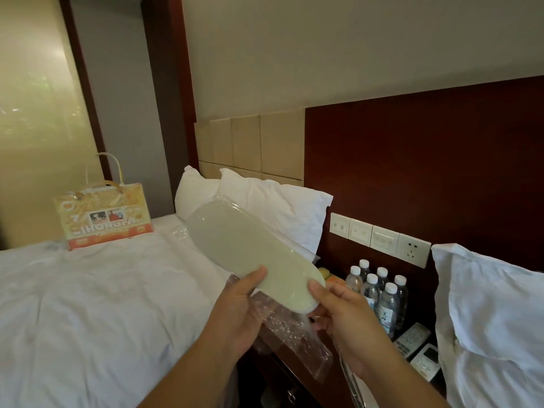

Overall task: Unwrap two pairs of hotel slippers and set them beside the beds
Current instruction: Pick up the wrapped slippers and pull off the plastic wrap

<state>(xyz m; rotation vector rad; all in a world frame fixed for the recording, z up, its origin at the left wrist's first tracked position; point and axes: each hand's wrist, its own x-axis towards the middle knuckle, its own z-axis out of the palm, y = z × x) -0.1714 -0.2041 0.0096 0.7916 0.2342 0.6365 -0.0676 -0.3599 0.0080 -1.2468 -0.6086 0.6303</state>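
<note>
Sliding the crinkled clear plastic wrapper off the pale flat slipper pair goes best if you keep the near end steady and pull evenly. The pair is held tilted over the right edge of the left white bed. Your left hand clamps its near left edge, thumb on top; your right hand pinches the near right edge.

gift bag on bed reads "cihongfan", prob.; bottle labels unreadable.
</note>
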